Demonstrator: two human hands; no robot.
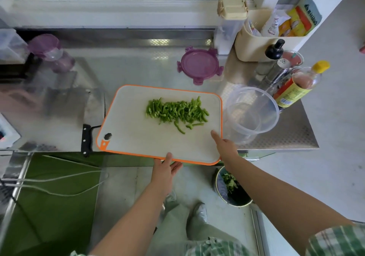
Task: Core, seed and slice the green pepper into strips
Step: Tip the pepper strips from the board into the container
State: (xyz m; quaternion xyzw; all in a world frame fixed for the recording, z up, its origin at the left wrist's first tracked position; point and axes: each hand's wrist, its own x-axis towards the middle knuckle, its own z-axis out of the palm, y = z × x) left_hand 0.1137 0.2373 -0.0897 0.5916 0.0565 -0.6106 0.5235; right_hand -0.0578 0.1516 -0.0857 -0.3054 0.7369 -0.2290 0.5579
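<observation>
One clear tub [238,131] beside cutting board [138,135]

A clear tub [251,115] crowds the cutting board's [138,135] right edge.

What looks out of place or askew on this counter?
The cutting board lies askew, its near edge jutting past the counter edge, where the left hand holds it. The knife is partly beneath it, handle overhanging too.
</observation>
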